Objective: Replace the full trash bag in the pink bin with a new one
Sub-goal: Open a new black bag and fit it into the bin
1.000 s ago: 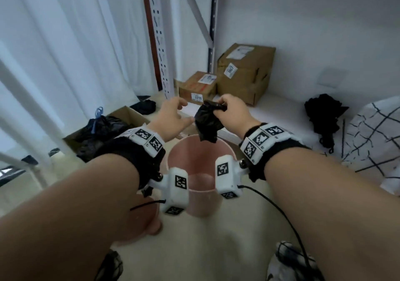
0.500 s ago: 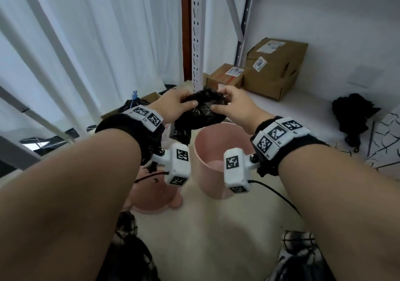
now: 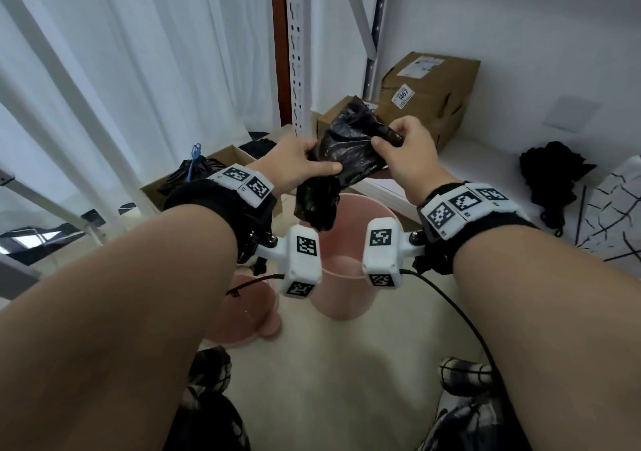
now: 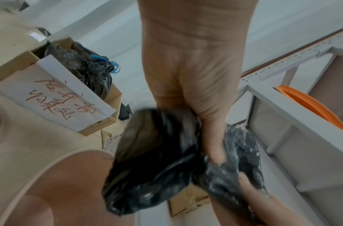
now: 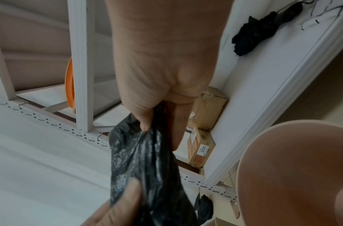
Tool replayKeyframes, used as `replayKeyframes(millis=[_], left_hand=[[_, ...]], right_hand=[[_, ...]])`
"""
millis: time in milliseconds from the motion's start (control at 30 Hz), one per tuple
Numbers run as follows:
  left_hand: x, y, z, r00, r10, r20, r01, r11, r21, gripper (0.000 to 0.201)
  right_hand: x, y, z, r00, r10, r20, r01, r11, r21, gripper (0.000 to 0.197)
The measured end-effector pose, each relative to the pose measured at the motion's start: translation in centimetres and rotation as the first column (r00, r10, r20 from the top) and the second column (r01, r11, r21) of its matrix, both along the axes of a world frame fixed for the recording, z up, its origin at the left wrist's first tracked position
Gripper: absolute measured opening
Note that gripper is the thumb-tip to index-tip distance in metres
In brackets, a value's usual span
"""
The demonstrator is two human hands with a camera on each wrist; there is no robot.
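Observation:
A crumpled black trash bag [image 3: 347,152] hangs in the air above the pink bin [image 3: 347,284], which stands on the floor with nothing visible inside. My left hand [image 3: 298,164] pinches the bag's left part, thumb across it [image 4: 213,146]. My right hand [image 3: 406,145] grips the bag's upper right corner between thumb and fingers [image 5: 157,122]. The bag [image 4: 157,160] is bunched and only partly spread. The bin's rim [image 5: 282,152] shows at the lower right of the right wrist view. A tied full black bag [image 3: 194,173] with a blue tie sits in a cardboard box at the left.
The bin's pink lid [image 3: 239,311] lies on the floor left of the bin. Cardboard boxes [image 3: 426,93] stand on a low white shelf behind. A metal rack upright [image 3: 295,51] rises behind the hands. A black folded umbrella [image 3: 551,180] lies at the right. White curtains hang on the left.
My left hand has taken hold of the bag that only the right held a second ago. Both hands have raised it and pulled it partly apart above the bin.

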State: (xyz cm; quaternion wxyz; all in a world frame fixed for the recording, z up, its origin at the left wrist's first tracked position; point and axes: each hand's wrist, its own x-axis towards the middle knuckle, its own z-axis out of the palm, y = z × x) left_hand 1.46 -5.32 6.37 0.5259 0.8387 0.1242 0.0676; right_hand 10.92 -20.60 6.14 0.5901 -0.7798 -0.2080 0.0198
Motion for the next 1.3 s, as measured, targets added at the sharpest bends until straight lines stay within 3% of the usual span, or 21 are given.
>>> replayKeyframes(millis=[100,167,233,300,367,467,567,700,767,900,1000,1067,1133,1200,1300], left_hand=[[-0.1,0.0,0.1,0.999,0.032,-0.010,-0.032,0.998,-0.062,0.032],[-0.2,0.1,0.2,0.997,0.075,-0.010,-0.075,0.997,-0.010,0.029],[-0.4,0.4,0.2,0.984,0.175,0.013,-0.176,0.982,0.067,0.027],[-0.5,0.5,0.4,0.974,0.220,0.055,-0.224,0.970,0.089,0.019],[-0.8,0.1,1.0,0.987,0.140,0.074,-0.143,0.989,0.040,0.003],[-1.3,-0.4,1.7,0.988,0.097,0.122,-0.074,0.980,-0.184,0.004],[-1.5,-0.1,1.9,0.980,0.124,0.158,-0.064,0.939,-0.337,0.014],[-1.5,0.0,2.2,0.995,-0.043,0.092,0.072,0.934,-0.350,0.020],[-1.5,-0.1,2.4,0.993,-0.039,0.107,0.069,0.955,-0.290,0.020],[-1.3,0.1,2.1,0.980,0.166,0.112,-0.164,0.986,-0.031,0.023],[-1.3,0.0,1.0,0.985,0.172,-0.004,-0.172,0.985,-0.015,0.020],[-1.2,-0.5,0.7,0.994,0.072,-0.083,-0.076,0.996,-0.038,0.053],[-0.9,-1.3,1.1,0.993,-0.040,-0.115,0.024,0.991,-0.132,0.072],[-0.7,-1.9,1.6,0.987,-0.105,-0.120,0.079,0.976,-0.203,0.071],[-0.3,-1.9,1.6,0.993,-0.086,-0.074,0.075,0.986,-0.150,0.060]], right_hand=[[0.5,-0.4,-0.2,0.999,-0.051,-0.008,0.051,0.999,0.020,0.024],[0.6,-0.5,-0.1,0.981,-0.126,0.151,0.145,0.981,-0.126,0.026],[0.3,-0.4,0.3,0.943,-0.065,0.328,0.159,0.950,-0.268,0.019],[-0.7,0.4,0.7,0.941,0.114,0.318,-0.016,0.956,-0.293,0.015],[-1.8,1.3,1.0,0.934,0.277,0.223,-0.215,0.939,-0.267,0.033],[-3.0,2.1,1.3,0.928,0.366,0.071,-0.360,0.929,-0.089,0.052],[-2.9,1.9,1.4,0.931,0.355,0.083,-0.350,0.934,-0.077,0.053],[-2.7,1.7,1.4,0.934,0.331,0.137,-0.303,0.933,-0.192,0.050],[-2.6,1.6,1.5,0.933,0.296,0.205,-0.246,0.940,-0.236,0.040],[-1.7,0.6,1.5,0.972,0.047,0.229,0.002,0.977,-0.211,0.035],[-1.3,0.0,1.2,0.971,-0.025,0.239,0.077,0.974,-0.213,0.025],[-1.6,0.2,1.3,0.967,-0.027,0.255,0.082,0.975,-0.209,0.016],[-2.0,0.7,1.5,0.969,-0.017,0.245,0.061,0.983,-0.174,0.007],[-2.5,1.3,1.8,0.980,0.025,0.199,-0.003,0.994,-0.113,0.008],[-2.8,1.2,2.0,0.983,0.124,0.135,-0.122,0.992,-0.027,0.017]])
